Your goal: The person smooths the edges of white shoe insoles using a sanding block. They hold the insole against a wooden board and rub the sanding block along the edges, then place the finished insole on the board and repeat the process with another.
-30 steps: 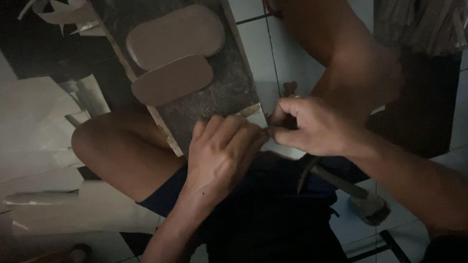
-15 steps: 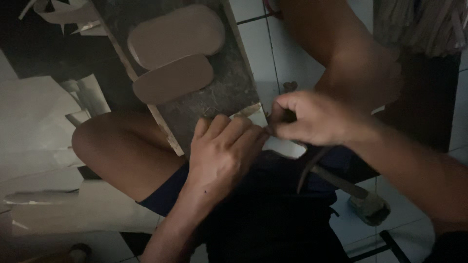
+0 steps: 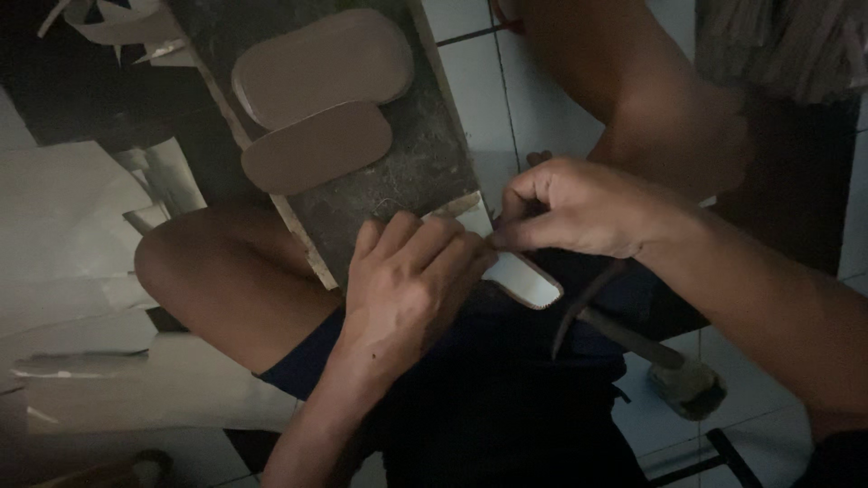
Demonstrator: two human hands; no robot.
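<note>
Left hand (image 3: pixel 407 289) grip clenched on pale sole piece (image 3: pixel 524 280) – right hand (image 3: pixel 579 208) pinching its edge – beside dark board (image 3: pixel 398 172).

Dark work board (image 3: pixel 398 172) across the lap: 2 tan oval sole pieces (image 3: pixel 321 68) (image 3: pixel 316 146) lie on it. Pale paper sheets (image 3: pixel 63 226) left of board. Hammer (image 3: pixel 674 370) on tile floor (image 3: pixel 470 81), lower right of board.

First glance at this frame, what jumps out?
Two hands meet at the centre: the left hand presses down on a pale sole-shaped piece at the near end of a dark board, while the right hand pinches at its edge. Two tan oval pieces lie farther up the board. A hammer lies on the tiled floor, lower right.
</note>
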